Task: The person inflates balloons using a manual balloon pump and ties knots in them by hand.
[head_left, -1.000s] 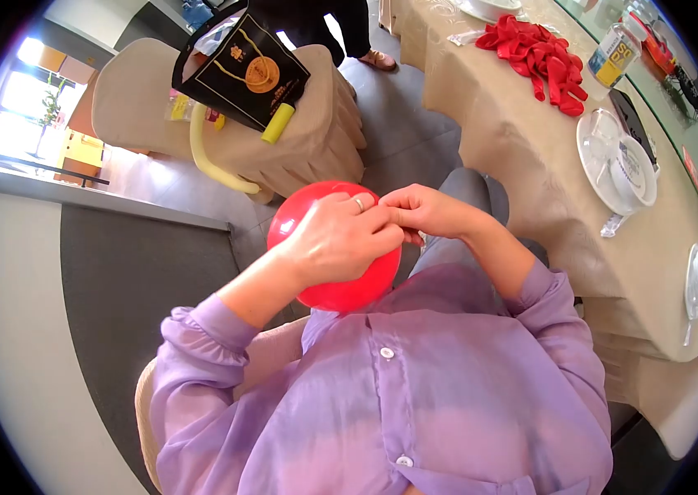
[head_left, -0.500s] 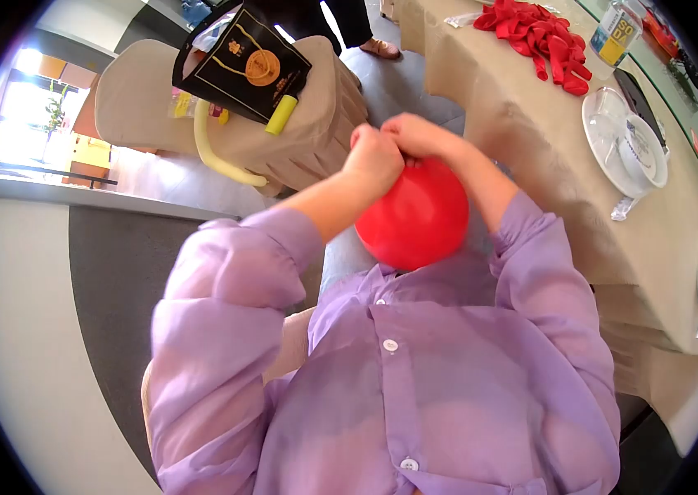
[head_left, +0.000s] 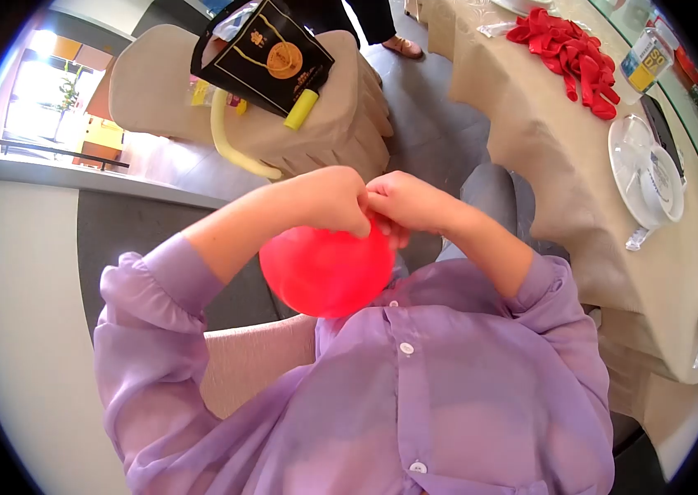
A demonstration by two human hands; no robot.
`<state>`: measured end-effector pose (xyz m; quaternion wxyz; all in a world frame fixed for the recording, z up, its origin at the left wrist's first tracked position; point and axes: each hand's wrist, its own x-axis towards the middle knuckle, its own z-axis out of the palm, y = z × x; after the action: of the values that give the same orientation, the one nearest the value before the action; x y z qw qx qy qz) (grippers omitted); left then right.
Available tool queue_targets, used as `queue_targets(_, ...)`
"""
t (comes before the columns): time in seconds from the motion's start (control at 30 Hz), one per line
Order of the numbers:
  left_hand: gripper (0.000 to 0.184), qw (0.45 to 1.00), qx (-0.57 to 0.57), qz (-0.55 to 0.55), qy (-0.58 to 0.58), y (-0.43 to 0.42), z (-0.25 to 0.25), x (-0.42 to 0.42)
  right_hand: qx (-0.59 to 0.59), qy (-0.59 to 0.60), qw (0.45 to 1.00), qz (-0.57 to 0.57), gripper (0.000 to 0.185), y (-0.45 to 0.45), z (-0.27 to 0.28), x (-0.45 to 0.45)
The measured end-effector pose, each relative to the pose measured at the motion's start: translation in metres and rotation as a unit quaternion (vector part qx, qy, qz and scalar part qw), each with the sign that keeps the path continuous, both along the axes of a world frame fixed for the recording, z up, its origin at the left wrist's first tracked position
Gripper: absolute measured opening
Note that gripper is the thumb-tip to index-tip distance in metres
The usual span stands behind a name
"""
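A round, inflated red balloon [head_left: 326, 272] hangs just below my hands, in front of my shirt. My left hand [head_left: 332, 198], at the end of the arm on the left side of the view, would be mirrored if named by side, so I name hands by body side: my left hand [head_left: 332, 198] is closed at the balloon's neck. My right hand [head_left: 411, 205] pinches close beside it. The neck itself is hidden by the fingers.
A covered table [head_left: 563, 173] on the right bears a pile of red balloons [head_left: 572, 58], a bottle [head_left: 648, 59] and a white plate [head_left: 631, 165]. A covered chair [head_left: 159, 78] holds a black bag [head_left: 270, 56] and a yellow-green cylinder [head_left: 301, 110].
The balloon has swung left and down from between my forearms. Both hands have moved lower, still together at its neck.
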<state>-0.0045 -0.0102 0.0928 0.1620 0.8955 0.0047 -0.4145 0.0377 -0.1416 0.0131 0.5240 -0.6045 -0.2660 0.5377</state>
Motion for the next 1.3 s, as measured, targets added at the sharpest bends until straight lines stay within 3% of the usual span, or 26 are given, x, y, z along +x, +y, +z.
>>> queue_targets(0.07,0.017,0.997,-0.006,0.05,-0.061,0.01,-0.018,-0.007,-0.013,0.056,0.998,-0.028,0.024,0.0,-0.011,-0.006)
queue_targets(0.13,0.016,0.944,-0.101,0.315,0.0,0.018,-0.026,-0.008,0.054,0.103,0.987,-0.111,0.026,0.006,-0.034,-0.009)
queue_targets(0.2,0.017,0.919,-0.142,0.367,0.021,0.028,-0.033,-0.009,0.064,0.028,0.988,-0.14,0.027,0.012,-0.057,-0.004)
queue_targets(0.23,0.018,0.856,-0.258,0.446,0.036,0.034,-0.044,-0.01,0.073,-0.045,0.982,-0.166,0.027,0.014,-0.058,0.0)
queue_targets(0.27,0.02,0.773,-0.369,0.513,0.05,0.038,-0.054,-0.011,0.073,-0.047,0.982,-0.169,0.027,0.014,-0.058,0.005)
queue_targets(0.3,0.022,0.733,-0.439,0.518,0.047,0.036,-0.052,-0.013,0.043,-0.18,0.967,-0.177,0.027,0.016,-0.052,0.01)
queue_targets(0.33,0.022,0.735,-0.438,0.515,0.048,0.035,-0.055,-0.013,0.011,-0.308,0.933,-0.184,0.027,0.017,-0.047,0.012)
queue_targets(0.43,0.03,0.585,-0.608,0.534,-0.06,0.034,-0.081,-0.009,0.027,-0.35,0.903,-0.247,0.027,0.02,-0.038,0.014)
queue_targets(0.47,0.03,0.586,-0.612,0.528,-0.06,0.026,-0.088,-0.007,0.026,-0.355,0.9,-0.25,0.027,0.019,-0.038,0.016)
queue_targets(0.53,0.036,0.508,-0.718,0.457,-0.131,0.004,-0.1,-0.009,0.062,-0.028,0.959,-0.277,0.023,0.015,-0.039,0.021)
queue_targets(0.6,0.039,0.507,-0.75,0.411,-0.106,-0.007,-0.11,-0.007,0.052,-0.064,0.948,-0.306,0.02,0.007,-0.03,0.016)
queue_targets(0.67,0.04,0.467,-0.75,0.441,-0.158,-0.022,-0.106,-0.006,0.041,-0.095,0.937,-0.335,0.018,0.0,-0.034,0.015)
queue_targets(0.73,0.041,0.451,-0.771,0.417,-0.166,-0.021,-0.101,-0.002,-0.021,-0.345,0.855,-0.387,0.012,-0.003,-0.045,0.017)
queue_targets(0.83,0.04,0.435,-0.763,0.441,-0.182,-0.02,-0.102,0.004,0.063,-0.371,0.802,-0.465,0.009,-0.005,-0.028,-0.001)
queue_targets(0.93,0.04,0.445,-0.785,0.398,-0.166,-0.036,-0.109,0.003,0.092,-0.374,0.793,-0.472,0.008,0.006,-0.038,0.005)
queue_targets(1.0,0.04,0.423,-0.788,0.418,-0.156,-0.039,-0.113,0.001,0.077,-0.377,0.792,-0.474,0.01,0.008,-0.045,0.006)
queue_targets(1.1,0.04,0.449,-0.779,0.408,-0.155,-0.035,-0.123,-0.005,0.08,-0.409,0.779,-0.468,0.008,0.006,-0.054,0.004)
queue_targets(1.17,0.04,0.493,-0.739,0.436,-0.146,-0.036,-0.125,-0.01,0.073,-0.346,0.81,-0.467,0.01,0.003,-0.058,0.001)
queue_targets(1.3,0.041,0.507,-0.736,0.426,-0.138,-0.037,-0.136,-0.012,0.067,-0.341,0.812,-0.468,0.009,-0.001,-0.065,0.002)
